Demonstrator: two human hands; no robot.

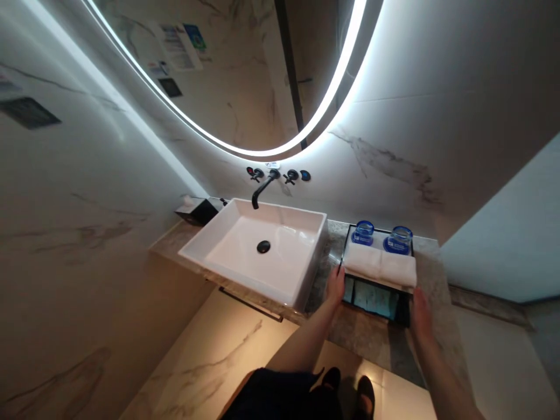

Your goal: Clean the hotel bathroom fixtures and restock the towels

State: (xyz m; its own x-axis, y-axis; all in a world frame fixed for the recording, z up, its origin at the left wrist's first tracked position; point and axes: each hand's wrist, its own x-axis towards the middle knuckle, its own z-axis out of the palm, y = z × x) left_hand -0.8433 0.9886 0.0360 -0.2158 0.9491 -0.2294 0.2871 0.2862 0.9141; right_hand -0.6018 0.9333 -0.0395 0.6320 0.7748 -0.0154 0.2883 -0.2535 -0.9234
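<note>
My left hand (pixel 336 284) grips the left side of a black-framed amenity rack (pixel 403 310) on the stone counter. On the opposite side, my right hand (pixel 422 315) is closed around the rack's right edge, its fingers partly hidden and slightly blurred. The rack's top level carries folded white towels (pixel 380 264) along the front. Behind them are two blue-tinted glasses, the left glass (pixel 364 228) and the right glass (pixel 401 235), with blue round tags in front of them. Pale bluish packets (pixel 375 299) show in the lower level.
A white rectangular sink (pixel 318 251) stands left of the rack, under a black wall tap (pixel 265 189) with two cross handles. A black tissue box (pixel 196 211) sits at the counter's left end. Above hangs a lit round mirror (pixel 245 76). The stone counter (pixel 363 332) ends near my body.
</note>
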